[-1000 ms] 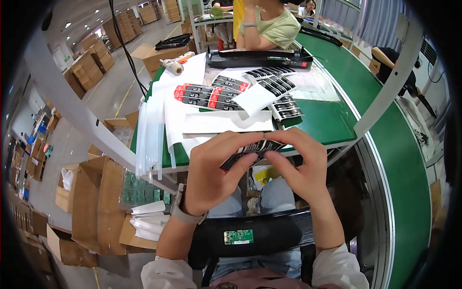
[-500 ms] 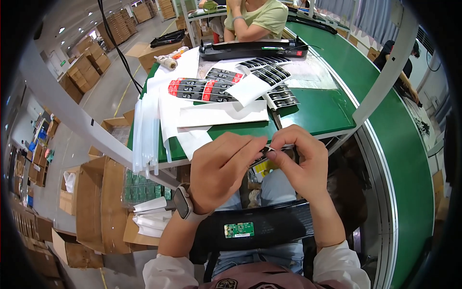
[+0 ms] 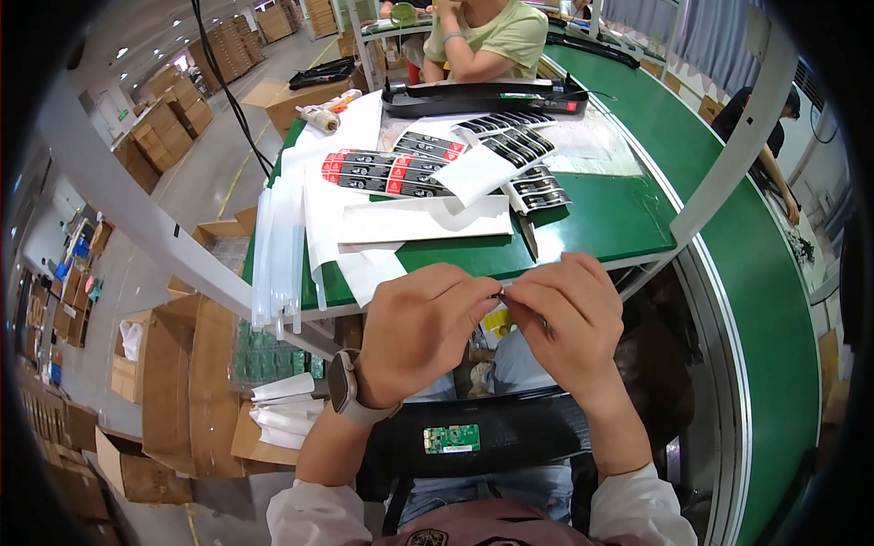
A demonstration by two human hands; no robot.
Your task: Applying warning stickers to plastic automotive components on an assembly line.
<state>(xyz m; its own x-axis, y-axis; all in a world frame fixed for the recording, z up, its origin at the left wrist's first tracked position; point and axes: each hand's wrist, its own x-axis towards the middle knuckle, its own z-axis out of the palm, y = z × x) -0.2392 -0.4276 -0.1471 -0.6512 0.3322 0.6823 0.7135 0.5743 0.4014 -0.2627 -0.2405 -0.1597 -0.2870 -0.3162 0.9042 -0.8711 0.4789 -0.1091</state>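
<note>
A small dark piece [image 3: 498, 296] is right between the fingertips of the left hand [image 3: 419, 328] and the right hand [image 3: 572, 323], in front of the bench [image 3: 614, 223]. Both hands are nearly closed, thumb and finger pinching it. Fingers hide most of it, so I can't tell its shape. Below, a flat green board [image 3: 452, 439] with a bumpy top lies on a long, shiny black part [image 3: 533, 428] across the lap. On the smooth green bench are a stiff white strip [image 3: 428, 221], curvy black-and-red stickers [image 3: 364, 171] and thin, see-through plastic strips [image 3: 276, 259].
</note>
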